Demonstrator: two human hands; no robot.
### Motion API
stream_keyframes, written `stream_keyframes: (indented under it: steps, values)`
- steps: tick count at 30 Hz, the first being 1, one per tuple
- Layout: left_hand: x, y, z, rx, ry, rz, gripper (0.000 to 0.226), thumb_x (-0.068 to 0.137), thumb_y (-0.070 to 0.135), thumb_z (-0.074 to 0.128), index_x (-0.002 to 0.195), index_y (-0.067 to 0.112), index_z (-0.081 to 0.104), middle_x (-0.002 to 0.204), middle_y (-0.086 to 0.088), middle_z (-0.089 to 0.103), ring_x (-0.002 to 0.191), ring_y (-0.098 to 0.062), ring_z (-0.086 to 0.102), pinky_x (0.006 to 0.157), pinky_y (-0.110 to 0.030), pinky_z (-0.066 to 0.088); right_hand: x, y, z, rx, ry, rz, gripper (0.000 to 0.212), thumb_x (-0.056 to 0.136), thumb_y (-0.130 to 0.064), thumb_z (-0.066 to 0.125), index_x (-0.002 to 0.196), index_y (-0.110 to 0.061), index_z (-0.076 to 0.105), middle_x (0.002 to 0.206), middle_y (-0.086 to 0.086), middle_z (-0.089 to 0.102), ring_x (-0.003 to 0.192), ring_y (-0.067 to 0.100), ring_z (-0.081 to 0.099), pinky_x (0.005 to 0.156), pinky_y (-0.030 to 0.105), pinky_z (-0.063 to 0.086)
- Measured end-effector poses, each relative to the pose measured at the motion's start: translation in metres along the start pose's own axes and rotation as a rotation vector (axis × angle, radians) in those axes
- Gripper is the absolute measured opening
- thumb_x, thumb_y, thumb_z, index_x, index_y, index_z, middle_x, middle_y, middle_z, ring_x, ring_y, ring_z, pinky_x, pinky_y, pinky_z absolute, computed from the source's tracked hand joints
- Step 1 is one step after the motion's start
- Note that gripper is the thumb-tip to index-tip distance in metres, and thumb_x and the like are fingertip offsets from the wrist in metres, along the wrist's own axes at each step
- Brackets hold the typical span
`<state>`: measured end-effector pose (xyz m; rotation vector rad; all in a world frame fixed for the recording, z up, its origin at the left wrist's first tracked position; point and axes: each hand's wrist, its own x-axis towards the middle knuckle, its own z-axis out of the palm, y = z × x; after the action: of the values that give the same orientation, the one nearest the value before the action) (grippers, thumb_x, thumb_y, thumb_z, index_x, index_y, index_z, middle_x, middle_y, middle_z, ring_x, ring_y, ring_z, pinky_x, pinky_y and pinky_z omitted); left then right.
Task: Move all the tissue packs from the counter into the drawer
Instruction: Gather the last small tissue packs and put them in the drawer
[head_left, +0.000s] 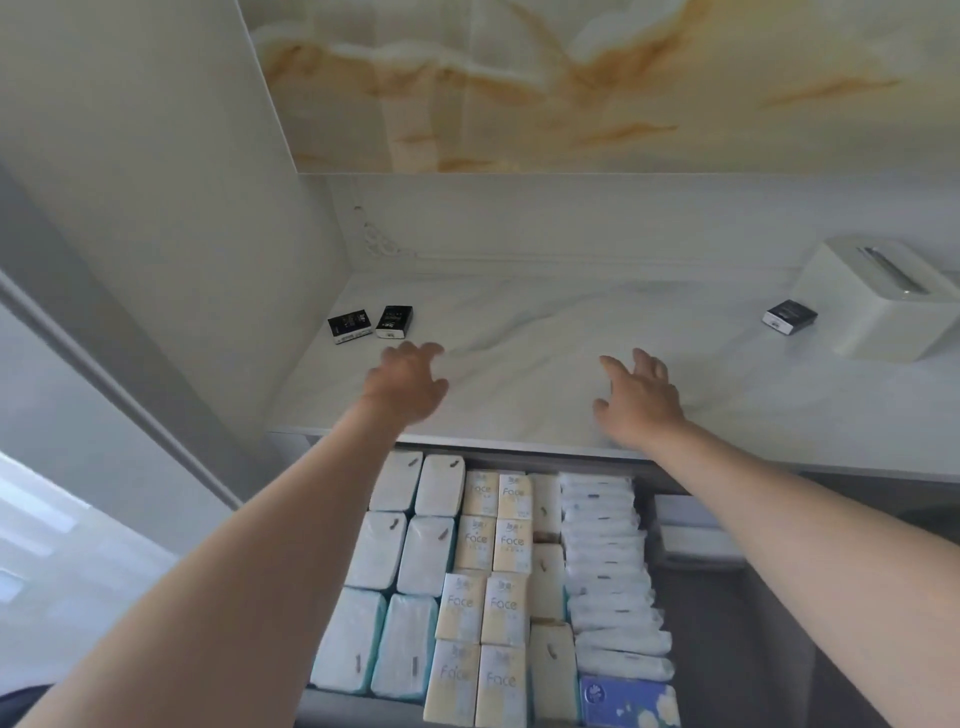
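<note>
Two small black tissue packs (350, 325) (394, 321) lie side by side at the back left of the white marbled counter (545, 332). A third dark pack (789, 316) lies at the right, against a white box. My left hand (408, 382) hovers over the counter just in front of the left pair, fingers spread and holding nothing. My right hand (641, 400) is over the counter's front middle, fingers spread, holding nothing. Below the counter edge the open drawer (727, 613) holds several rows of white, yellow and blue tissue packs (488, 571).
A white tissue dispenser box (878, 306) stands at the counter's right end. A white side panel (171, 208) closes the counter on the left, and a patterned wall (571, 78) rises behind. The drawer's right part shows bare dark floor.
</note>
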<state>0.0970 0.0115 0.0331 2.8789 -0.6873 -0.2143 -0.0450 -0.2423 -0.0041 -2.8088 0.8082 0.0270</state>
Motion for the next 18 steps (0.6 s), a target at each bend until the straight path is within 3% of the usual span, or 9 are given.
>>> stream_keyframes:
  steps: [2,5,9,12,15,18]
  values:
    - [0.021,-0.018,-0.003,0.016,0.022,-0.123,0.061,0.096,0.044,0.050,0.151,0.034,0.026,0.153,-0.009,0.029,0.138,-0.034,0.028,0.105,-0.049,0.037,0.020,0.001,0.012,0.041,-0.081,-0.010,0.062,0.100,-0.030,0.046,0.157,-0.022,0.020,0.162,0.020,0.011,0.149,0.036,0.009,0.117,0.041,0.022]
    - [0.050,-0.041,0.002,0.051,-0.023,-0.274,0.071,0.094,0.059,0.045,0.154,0.043,0.010,0.164,-0.005,0.002,0.147,-0.038,0.008,0.113,-0.057,0.024,0.041,-0.003,0.024,0.083,-0.074,-0.131,0.052,0.102,-0.018,0.042,0.153,-0.013,0.032,0.154,0.021,0.029,0.144,0.035,0.021,0.116,0.034,0.022]
    - [0.090,-0.052,0.009,-0.009,-0.048,-0.374,0.077,0.091,0.070,0.040,0.151,0.050,-0.003,0.164,-0.006,-0.015,0.148,-0.044,-0.007,0.112,-0.068,0.008,0.064,-0.002,0.022,0.101,-0.022,-0.225,0.056,0.103,-0.018,0.040,0.156,-0.014,0.023,0.162,0.016,0.017,0.151,0.029,0.010,0.120,0.036,0.014]
    - [0.113,-0.046,0.014,-0.062,-0.091,-0.361,0.069,0.092,0.066,0.041,0.151,0.052,0.008,0.164,-0.009,-0.007,0.147,-0.045,-0.005,0.113,-0.067,0.010,0.085,0.017,0.014,-0.096,-0.009,-0.192,0.056,0.102,-0.039,0.039,0.154,-0.024,0.026,0.165,0.011,0.008,0.153,0.028,0.000,0.121,0.050,0.004]
    - [0.133,-0.017,0.025,-0.048,-0.072,-0.257,0.043,0.091,0.057,0.047,0.133,0.049,0.044,0.161,-0.011,0.005,0.147,-0.038,0.002,0.113,-0.065,0.013,0.104,0.048,0.000,-0.160,-0.041,-0.075,0.065,0.094,-0.059,0.038,0.153,-0.038,0.021,0.166,0.007,-0.007,0.152,0.029,-0.015,0.115,0.065,-0.007]
    - [0.147,0.032,0.040,-0.036,-0.110,-0.095,0.049,0.090,0.063,0.050,0.137,0.052,0.042,0.164,-0.006,-0.001,0.150,-0.031,-0.005,0.114,-0.062,0.011,0.119,0.083,-0.017,-0.174,-0.077,0.069,0.084,0.082,-0.076,0.041,0.153,-0.047,0.009,0.164,0.007,-0.021,0.149,0.033,-0.025,0.113,0.068,-0.012]
